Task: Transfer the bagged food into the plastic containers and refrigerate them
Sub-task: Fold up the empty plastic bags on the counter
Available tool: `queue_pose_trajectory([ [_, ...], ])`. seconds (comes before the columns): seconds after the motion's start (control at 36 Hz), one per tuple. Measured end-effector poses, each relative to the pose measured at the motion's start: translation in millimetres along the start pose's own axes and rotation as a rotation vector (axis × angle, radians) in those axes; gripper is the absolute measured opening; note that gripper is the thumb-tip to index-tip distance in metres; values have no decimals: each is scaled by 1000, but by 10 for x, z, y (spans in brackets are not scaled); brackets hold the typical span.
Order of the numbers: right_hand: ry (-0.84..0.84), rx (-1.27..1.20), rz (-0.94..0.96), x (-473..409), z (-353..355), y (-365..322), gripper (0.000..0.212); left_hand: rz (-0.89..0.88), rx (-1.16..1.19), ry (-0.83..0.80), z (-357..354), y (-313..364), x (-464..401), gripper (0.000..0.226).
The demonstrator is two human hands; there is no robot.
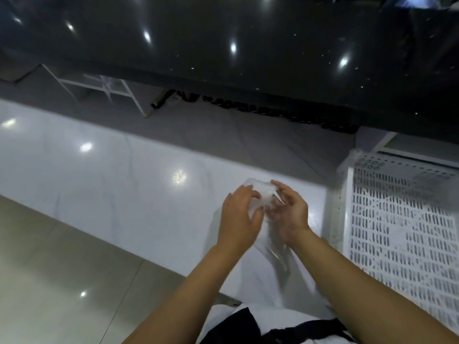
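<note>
Left hand [239,217]: fingers curled round one side of a clear plastic bag [258,194], gripping it
Right hand [289,214]: pinching the other side of the same bag, thumb on top
Bag: held up between both hands, above the near edge of the white desk [99,175]; what it holds is too blurred to tell
Step in hand: likely working the bag mouth open; best pulled apart gently and kept upright so nothing spills
Containers: none in view
Beside: white perforated crate [397,232] to the right of the hands
Room: glossy black counter [223,45] beyond, pale tiled floor [62,269] below left
</note>
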State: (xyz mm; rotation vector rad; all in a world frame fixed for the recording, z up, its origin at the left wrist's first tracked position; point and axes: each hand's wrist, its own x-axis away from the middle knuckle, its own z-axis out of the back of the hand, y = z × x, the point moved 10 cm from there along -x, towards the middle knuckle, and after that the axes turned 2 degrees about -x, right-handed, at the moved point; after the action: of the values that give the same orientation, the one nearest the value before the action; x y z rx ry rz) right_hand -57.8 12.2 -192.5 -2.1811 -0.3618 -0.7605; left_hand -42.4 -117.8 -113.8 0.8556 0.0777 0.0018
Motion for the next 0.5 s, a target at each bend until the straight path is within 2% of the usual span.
queue_pose_trajectory([
  [0.06,28,5,43,-24,81,-117,32,-71,-183,-128,-306,-35,124,32],
  [0.11,32,172,148,-20,103,-281,31,-115,-296,-270,-565,-139,255,42],
  [0.19,29,700,447,112,25,-550,31,-198,-370,-395,-764,-247,429,55],
  [0.25,-63,1104,613,192,-110,-511,35,-272,-361,-419,-765,-226,482,51],
  [0.31,-167,1564,672,204,-169,-231,45,-236,-161,-391,-670,-225,475,46],
  [0.33,-194,1758,650,186,-130,-71,49,-150,-22,-353,-591,-271,461,43],
  [0.42,-167,2062,460,99,110,210,58,144,299,-103,-250,-526,403,38],
  [0.47,-143,2161,408,68,170,285,64,193,261,70,-40,-575,340,31],
  [0.5,-132,2193,409,72,170,309,67,190,177,98,-9,-563,288,31],
])
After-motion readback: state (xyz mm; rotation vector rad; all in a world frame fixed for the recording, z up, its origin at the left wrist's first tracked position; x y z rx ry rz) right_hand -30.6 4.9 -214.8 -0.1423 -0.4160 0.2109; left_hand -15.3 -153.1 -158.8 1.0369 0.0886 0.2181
